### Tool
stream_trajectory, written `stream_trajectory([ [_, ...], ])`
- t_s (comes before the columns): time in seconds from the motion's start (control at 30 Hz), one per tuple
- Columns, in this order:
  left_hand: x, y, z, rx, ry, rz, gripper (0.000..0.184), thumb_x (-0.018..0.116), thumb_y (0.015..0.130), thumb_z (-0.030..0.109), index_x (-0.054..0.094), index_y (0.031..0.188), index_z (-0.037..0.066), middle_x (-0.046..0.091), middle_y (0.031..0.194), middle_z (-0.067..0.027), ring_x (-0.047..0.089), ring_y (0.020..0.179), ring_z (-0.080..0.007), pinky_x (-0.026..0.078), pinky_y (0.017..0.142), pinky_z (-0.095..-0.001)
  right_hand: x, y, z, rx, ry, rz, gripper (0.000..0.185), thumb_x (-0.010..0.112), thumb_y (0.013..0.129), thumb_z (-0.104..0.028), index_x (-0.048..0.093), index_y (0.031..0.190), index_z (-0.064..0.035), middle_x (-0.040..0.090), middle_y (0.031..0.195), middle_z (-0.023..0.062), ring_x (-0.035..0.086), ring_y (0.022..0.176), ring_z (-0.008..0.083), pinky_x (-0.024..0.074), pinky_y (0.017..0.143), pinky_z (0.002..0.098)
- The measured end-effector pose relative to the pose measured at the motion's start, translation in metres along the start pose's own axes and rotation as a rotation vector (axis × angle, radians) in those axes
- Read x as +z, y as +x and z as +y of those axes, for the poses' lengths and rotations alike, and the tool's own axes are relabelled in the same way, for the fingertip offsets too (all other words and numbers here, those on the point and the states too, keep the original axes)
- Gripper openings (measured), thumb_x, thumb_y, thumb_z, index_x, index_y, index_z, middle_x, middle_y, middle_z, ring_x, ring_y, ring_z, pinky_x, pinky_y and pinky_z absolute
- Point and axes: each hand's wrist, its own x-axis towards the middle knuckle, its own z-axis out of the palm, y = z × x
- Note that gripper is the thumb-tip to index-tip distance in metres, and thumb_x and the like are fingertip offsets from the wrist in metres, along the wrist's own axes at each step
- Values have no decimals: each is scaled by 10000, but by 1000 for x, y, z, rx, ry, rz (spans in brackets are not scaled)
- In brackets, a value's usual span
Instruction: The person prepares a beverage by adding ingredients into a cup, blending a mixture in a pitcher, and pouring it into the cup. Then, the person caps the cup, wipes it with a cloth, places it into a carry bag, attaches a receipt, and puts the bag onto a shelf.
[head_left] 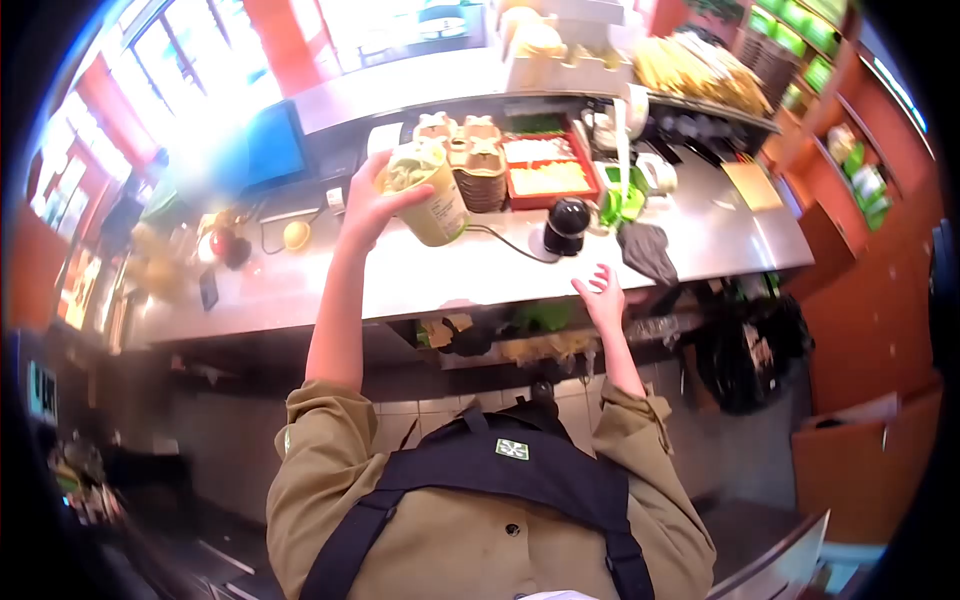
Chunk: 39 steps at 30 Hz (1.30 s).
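Left fingers: I see them wrapped round the cup
Cup: within their grip, held above the counter
Right fingers: loosely spread, empty, near the black round-topped device

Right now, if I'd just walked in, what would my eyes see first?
Probably the big cup heaped with something pale green, tilted in the left hand above the shiny counter. Next might be the red tray toward the back, with its white and yellow fillings, just right of the stacked cardboard carriers. The blue screen glows off to the left, beside a bright glare.
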Motion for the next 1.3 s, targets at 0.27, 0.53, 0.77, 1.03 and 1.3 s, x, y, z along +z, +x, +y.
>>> stream_trajectory([
  [0.27,22,39,-47,-83,-41,156,752,866,583,186,475,1194,-12,587,1082,-94,571,1014,-163,469,887,-293,81,149,-3,-322,-247,22,905,864,523,-313,426,1292,-124,381,1228,245,377,1193,397,367,976,450],
  [0.53,61,38,-112,-114,-43,183,857,877,502,130,438,1232,29,524,1152,-68,513,1096,-154,426,946,-302,66,135,-95,-215,396,-1058,795,852,548,-164,451,1229,-86,534,1120,92,523,1059,193,414,942,321],
  [0.77,39,40,-138,-152,6,165,864,889,501,147,437,1232,61,517,1157,-62,505,1110,-160,410,957,-302,79,147,-66,-341,85,-802,790,851,496,-178,477,1183,-68,523,1098,110,528,1034,271,426,930,367],
  [1.03,-43,39,-156,-242,52,189,899,895,501,160,410,1249,41,532,1159,-88,533,1103,-181,441,951,-322,113,130,-91,-249,210,-1000,784,851,526,-189,467,1197,-57,510,1162,107,523,1073,228,411,958,348],
  [1.3,-91,48,-173,-147,37,41,850,892,515,214,442,1216,47,568,1131,-94,569,1069,-180,452,931,-313,216,89,-124,-19,291,-943,782,839,570,-152,426,1231,-94,522,1112,93,522,1068,223,430,929,349],
])
